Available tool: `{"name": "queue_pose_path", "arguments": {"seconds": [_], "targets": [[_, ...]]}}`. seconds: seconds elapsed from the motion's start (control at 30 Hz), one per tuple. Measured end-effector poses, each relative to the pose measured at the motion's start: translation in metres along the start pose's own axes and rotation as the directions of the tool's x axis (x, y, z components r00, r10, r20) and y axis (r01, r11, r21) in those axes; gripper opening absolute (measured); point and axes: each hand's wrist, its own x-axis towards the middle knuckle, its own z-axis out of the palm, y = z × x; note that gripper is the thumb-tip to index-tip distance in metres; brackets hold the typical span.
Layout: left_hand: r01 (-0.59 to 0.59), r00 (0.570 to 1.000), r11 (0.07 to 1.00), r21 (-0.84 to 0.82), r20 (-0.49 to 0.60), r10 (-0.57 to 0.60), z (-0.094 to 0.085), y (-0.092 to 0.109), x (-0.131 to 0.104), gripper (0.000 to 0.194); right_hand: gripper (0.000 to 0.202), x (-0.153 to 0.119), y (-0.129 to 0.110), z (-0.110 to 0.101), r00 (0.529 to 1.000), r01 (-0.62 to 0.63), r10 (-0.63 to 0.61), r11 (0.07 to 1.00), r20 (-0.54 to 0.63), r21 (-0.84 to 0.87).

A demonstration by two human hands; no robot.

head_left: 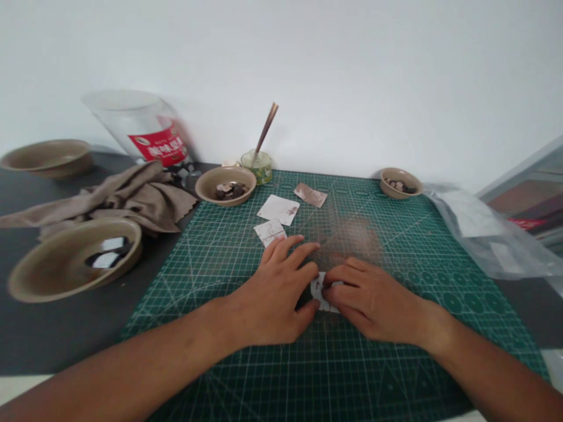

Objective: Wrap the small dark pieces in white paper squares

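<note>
On the green cutting mat [211, 252], a small white piece of paper [323, 300] lies between my two hands. My left hand [281, 293] touches its left edge with thumb and index finger, the other fingers spread over the mat. My right hand [369, 296] is closed at the paper's right side, fingertips together on something too small to make out. Just beyond my left fingers lies a creased white paper [269, 230], with a larger white sheet [278, 210] and a brown-stained piece [310, 195] behind it.
A bowl of dark pieces [226, 186] and a green cup [259, 167] with sticks stand at the back. At left are a large bowl [39, 275], a brown cloth [127, 202], another bowl [48, 158] and a clear jar [145, 129]. At right are a small bowl [400, 183] and plastic bag [479, 240].
</note>
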Motion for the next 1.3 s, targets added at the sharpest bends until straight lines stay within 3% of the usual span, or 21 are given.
{"name": "queue_pose_path", "arguments": {"seconds": [0.6, 0.8, 0.9, 1.1, 1.23, 1.3], "targets": [[0.002, 0.999, 1.0, 0.025, -0.054, -0.001, -0.001, -0.003, 0.004, 0.022, 0.014, 0.004, 0.006, -0.001, 0.998, -0.036, 0.038, 0.998, -0.046, 0.045], [0.016, 0.999, 1.0, 0.022, -0.049, -0.015, 0.0, -0.004, 0.004, 0.019, 0.011, 0.009, 0.004, 0.001, 0.998, -0.028, 0.035, 0.991, -0.054, 0.131], [0.028, 0.999, 0.999, 0.026, -0.04, -0.027, 0.0, -0.004, 0.004, 0.021, 0.011, 0.011, 0.004, -0.002, 0.993, -0.086, 0.093, 0.991, -0.072, 0.098], [0.013, 1.0, 1.0, 0.011, -0.027, -0.013, -0.002, -0.004, 0.004, 0.021, 0.008, 0.008, 0.006, -0.007, 0.999, -0.051, 0.05, 0.98, 0.013, 0.192], [0.03, 0.999, 0.999, 0.013, -0.021, -0.029, -0.002, -0.004, 0.005, 0.023, 0.009, 0.011, 0.008, -0.007, 0.991, -0.125, 0.13, 0.988, -0.044, 0.092], [0.035, 0.999, 0.999, 0.008, -0.017, -0.035, -0.002, -0.004, 0.005, 0.024, 0.01, 0.011, 0.009, -0.01, 0.99, -0.141, 0.142, 0.982, 0.0, 0.122]]}}
